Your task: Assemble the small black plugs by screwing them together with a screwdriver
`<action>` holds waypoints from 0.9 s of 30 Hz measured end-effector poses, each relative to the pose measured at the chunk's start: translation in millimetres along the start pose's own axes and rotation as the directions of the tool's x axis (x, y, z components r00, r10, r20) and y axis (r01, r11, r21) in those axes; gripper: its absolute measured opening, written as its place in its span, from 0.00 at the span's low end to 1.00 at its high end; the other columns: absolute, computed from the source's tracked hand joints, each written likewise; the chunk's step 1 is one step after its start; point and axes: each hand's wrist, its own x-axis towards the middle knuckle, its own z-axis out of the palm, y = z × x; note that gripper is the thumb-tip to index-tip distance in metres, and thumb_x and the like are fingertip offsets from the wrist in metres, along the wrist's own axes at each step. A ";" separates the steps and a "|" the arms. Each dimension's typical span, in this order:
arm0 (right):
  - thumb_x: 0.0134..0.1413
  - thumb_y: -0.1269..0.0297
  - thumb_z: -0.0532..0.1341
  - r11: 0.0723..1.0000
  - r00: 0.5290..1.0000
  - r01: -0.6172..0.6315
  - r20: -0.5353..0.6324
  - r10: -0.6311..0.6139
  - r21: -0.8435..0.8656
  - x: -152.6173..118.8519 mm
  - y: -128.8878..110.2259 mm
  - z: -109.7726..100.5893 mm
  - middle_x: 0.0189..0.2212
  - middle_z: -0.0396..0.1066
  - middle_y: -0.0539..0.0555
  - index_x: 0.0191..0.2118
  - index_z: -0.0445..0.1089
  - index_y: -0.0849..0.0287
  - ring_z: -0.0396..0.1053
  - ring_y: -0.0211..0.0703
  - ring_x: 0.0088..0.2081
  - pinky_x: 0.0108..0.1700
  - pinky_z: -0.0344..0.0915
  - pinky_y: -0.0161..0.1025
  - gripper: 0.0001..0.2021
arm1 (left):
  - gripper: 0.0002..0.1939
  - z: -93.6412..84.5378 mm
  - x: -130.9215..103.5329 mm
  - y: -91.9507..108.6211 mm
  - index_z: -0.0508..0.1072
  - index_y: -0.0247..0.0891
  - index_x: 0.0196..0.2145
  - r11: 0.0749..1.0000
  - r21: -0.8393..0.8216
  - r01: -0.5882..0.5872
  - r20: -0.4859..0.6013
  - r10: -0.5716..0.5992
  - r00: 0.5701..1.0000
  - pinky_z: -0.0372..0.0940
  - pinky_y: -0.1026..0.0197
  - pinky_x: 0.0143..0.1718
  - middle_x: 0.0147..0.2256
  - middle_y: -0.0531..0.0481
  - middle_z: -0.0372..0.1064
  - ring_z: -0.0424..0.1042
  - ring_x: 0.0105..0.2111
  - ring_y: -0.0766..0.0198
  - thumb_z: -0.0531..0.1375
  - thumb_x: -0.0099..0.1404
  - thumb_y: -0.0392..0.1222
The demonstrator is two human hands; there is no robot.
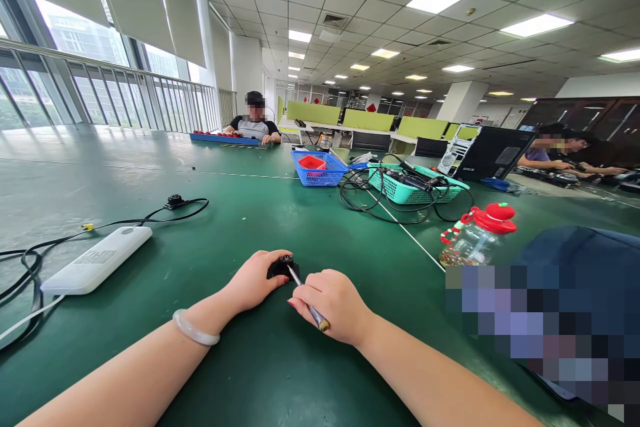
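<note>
A small black part point(278, 268) rests on the green table, held between the thumb and fingers of my left hand point(254, 280). My right hand point(333, 303) is closed around a slim metal screwdriver-like tool point(316, 315). Its thin tip slants up and to the left and meets the black part, near my left thumb. Fine details of the part are too small to make out. A pale bangle circles my left wrist.
On the green table point(240, 227), a white power strip point(100, 259) with black cables lies left. Farther off are a blue basket point(320, 177), a teal basket point(405, 193) with cables, and a red-lidded bottle point(475, 240). Dark fabric is at right; people sit at the far side and right.
</note>
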 end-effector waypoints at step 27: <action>0.59 0.66 0.56 0.984 0.987 -0.098 0.143 0.077 0.150 0.1 1.5 -2.1 0.25 0.69 0.48 0.34 0.71 0.57 0.64 0.36 0.25 0.29 0.55 0.35 0.07 | 0.22 0.9 -1.1 -0.1 0.69 0.45 0.52 1.000 0.002 0.001 -0.015 -0.001 1.000 0.63 0.52 0.53 0.46 0.48 0.72 0.68 0.50 0.54 0.57 0.59 0.40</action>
